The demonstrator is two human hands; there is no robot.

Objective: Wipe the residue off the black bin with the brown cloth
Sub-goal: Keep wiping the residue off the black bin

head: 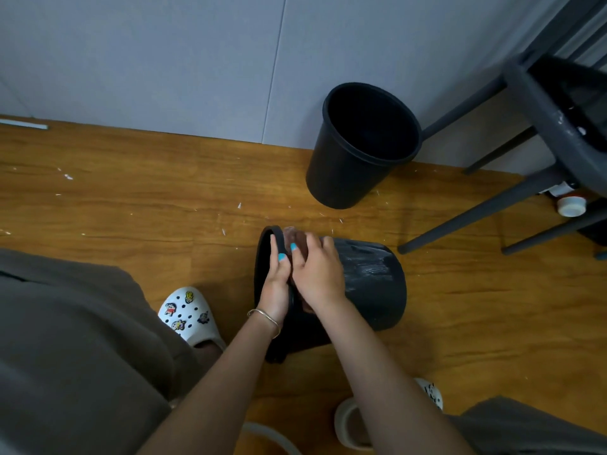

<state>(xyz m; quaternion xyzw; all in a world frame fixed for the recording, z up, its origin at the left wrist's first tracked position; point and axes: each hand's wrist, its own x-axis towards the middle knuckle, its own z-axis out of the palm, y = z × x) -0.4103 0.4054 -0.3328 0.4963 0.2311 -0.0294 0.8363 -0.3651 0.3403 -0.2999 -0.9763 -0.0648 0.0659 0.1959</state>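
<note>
A black bin (371,284) lies on its side on the wooden floor, its open rim to the left and whitish streaks of residue on its upper wall. My left hand (276,284) grips the rim, fingers curled over its edge. My right hand (317,270) presses the brown cloth (294,236) against the bin's wall just behind the rim. Most of the cloth is hidden under this hand; only a blurred brownish part shows beyond the fingers.
A second black bin (358,149) stands upright by the grey wall. A dark chair (542,133) stands to the right, with a white-capped bottle (571,205) under it. My feet in white clogs (190,316) are near the lying bin. Small white scraps dot the floor (131,198).
</note>
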